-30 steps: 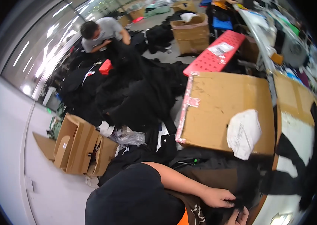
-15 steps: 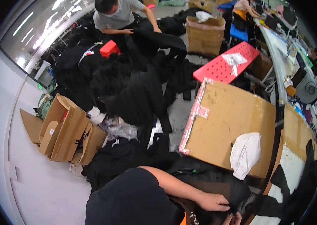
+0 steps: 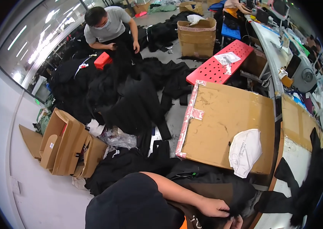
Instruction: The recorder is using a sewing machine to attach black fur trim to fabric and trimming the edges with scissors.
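Black cloth (image 3: 244, 195) with a brown section lies bunched at the lower right. My left hand (image 3: 213, 207) reaches across to it, with thumb and fingers pinched on its dark edge. Close below the left fingertips, my right hand (image 3: 236, 222) rises from the lower edge, its fingers bent and pressed against the same cloth. The right hand's palm and wrist are mostly out of the picture. Loose black fabric (image 3: 131, 162) lies beyond my left arm.
A large cardboard box (image 3: 230, 122) stands ahead, with a white mask-shaped piece (image 3: 245, 152) on it. Behind are a perforated red bench (image 3: 222, 65) and heaped black garments (image 3: 127, 99). A co-worker (image 3: 110, 30) stands by the heap. Folded cartons (image 3: 66, 145) lean left; a worktable (image 3: 295, 156) runs along the right.
The co-worker has lowered the black garment that was stretched between both hands, and one hand now hangs free. My hands remain together on the cloth, while my view has shifted slightly.
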Demonstrator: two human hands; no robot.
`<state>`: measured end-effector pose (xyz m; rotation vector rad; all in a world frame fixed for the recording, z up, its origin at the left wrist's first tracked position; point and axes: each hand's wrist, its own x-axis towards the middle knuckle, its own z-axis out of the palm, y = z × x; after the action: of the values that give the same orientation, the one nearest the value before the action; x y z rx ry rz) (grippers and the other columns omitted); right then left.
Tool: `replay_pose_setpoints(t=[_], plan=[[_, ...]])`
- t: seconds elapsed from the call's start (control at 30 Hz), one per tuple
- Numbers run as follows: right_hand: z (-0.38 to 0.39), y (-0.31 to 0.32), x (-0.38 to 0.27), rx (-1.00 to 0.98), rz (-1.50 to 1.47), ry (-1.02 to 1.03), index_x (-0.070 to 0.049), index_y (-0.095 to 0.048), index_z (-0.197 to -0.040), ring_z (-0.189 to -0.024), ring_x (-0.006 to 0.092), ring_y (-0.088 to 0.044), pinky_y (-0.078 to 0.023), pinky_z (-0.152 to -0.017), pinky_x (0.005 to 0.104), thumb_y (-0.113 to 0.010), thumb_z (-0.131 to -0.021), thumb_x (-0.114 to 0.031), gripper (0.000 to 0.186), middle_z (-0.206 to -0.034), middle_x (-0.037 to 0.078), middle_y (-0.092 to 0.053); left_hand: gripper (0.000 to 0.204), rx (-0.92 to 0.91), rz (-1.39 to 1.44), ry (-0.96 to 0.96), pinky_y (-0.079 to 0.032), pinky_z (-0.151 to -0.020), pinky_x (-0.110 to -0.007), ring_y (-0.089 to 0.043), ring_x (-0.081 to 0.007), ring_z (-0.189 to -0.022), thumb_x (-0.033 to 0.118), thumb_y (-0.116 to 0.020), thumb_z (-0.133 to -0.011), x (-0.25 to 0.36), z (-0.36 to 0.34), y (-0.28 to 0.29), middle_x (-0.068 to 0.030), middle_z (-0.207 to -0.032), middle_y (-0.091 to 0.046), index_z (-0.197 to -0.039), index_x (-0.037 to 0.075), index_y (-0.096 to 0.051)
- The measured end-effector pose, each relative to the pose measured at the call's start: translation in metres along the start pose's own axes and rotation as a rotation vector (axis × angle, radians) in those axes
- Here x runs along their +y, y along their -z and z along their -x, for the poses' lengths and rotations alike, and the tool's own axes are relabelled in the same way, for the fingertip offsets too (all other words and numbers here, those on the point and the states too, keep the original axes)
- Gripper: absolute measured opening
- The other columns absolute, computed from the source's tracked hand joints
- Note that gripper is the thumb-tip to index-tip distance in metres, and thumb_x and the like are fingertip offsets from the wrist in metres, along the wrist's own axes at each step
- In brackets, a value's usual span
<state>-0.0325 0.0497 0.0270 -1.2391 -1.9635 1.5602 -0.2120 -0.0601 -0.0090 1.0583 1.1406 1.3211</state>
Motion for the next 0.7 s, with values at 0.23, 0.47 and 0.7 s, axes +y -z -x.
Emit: replay_pose_setpoints(t=[0.23,0.47,0.7], plan=[[0.005,0.014,0.022,-0.082,-0.024,0.068,0.008,-0.06,-0.134,-0.117,0.0247,-0.066,-0.052,-0.101,0.0342,-0.062,-0.103,0.001,0.032,-0.132,0.022,-0.068,0.037,-0.034,-0.038,0.014,-0.048,-0.068,-0.039,-0.053,-0.016,-0.071,0.027,-0.051,-0.111,0.007,-0.006,-0.01,-0.0117,-0.075,-0.061,-0.094,-0.005,-0.058],[0.014,0.024,0.032,-0.068,-0.128,-0.009,0.01,-0.062,-0.13,-0.115,0.0247,-0.066,-0.051,-0.102,0.0343,-0.059,-0.106,-0.004,0.028,-0.127,0.022,-0.07,0.034,-0.055,-0.03,0.059,-0.048,-0.069,-0.039,-0.054,-0.0167,-0.071,0.025,-0.052,-0.11,0.005,-0.012,-0.023,-0.0144,-0.076,-0.061,-0.095,-0.005,-0.058],[0.028,0.015,0.063,0.126,-0.299,0.206,0.008,-0.065,-0.123,-0.109,0.0187,-0.067,-0.052,-0.1,0.0319,-0.057,-0.102,0.005,0.023,-0.12,0.014,-0.071,0.03,-0.115,-0.08,0.1,-0.045,-0.067,-0.039,-0.05,-0.0167,-0.071,0.023,-0.055,-0.109,0.012,-0.022,-0.036,-0.0167,-0.075,-0.057,-0.093,-0.003,-0.055]])
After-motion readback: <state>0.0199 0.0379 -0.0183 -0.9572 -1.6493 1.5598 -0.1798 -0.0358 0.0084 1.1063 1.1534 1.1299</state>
